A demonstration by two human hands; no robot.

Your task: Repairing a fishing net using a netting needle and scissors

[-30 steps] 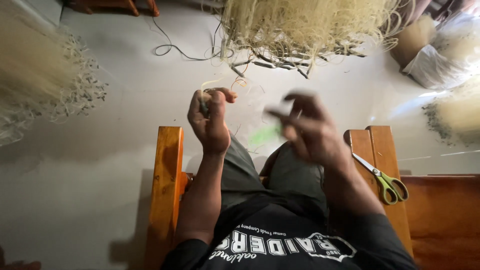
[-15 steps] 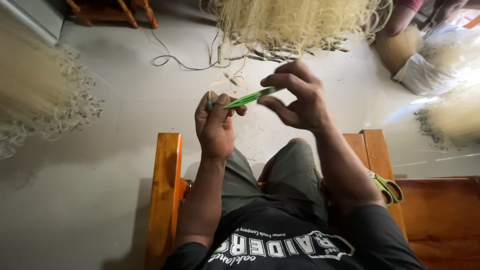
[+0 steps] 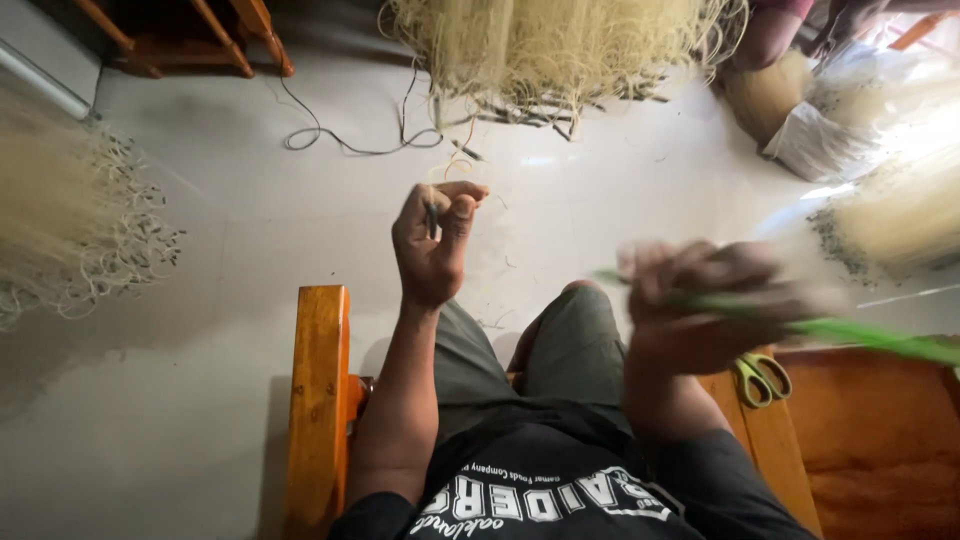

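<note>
We see the left hand [image 3: 435,245] raised in front of the seated person, its fingers curled shut around a small dark tool [image 3: 431,217] that pokes out between thumb and forefinger; a thin pale strand [image 3: 455,160] rises from the fist toward the heap above.

The right hand [image 3: 700,305] is blurred, closed around a long green leaf strip [image 3: 860,335] that runs from the fist out to the right, over the wooden bench [image 3: 318,400]. The 2 hands are well apart.

A pair of scissors with green handles [image 3: 760,378] lies on the bench just beside the right forearm.

On the pale floor [image 3: 250,250] we see a heap of straw-coloured fibres [image 3: 560,50] at the top, another fibre pile [image 3: 60,220] at the left, and a thin dark cable [image 3: 350,140] between them.
</note>
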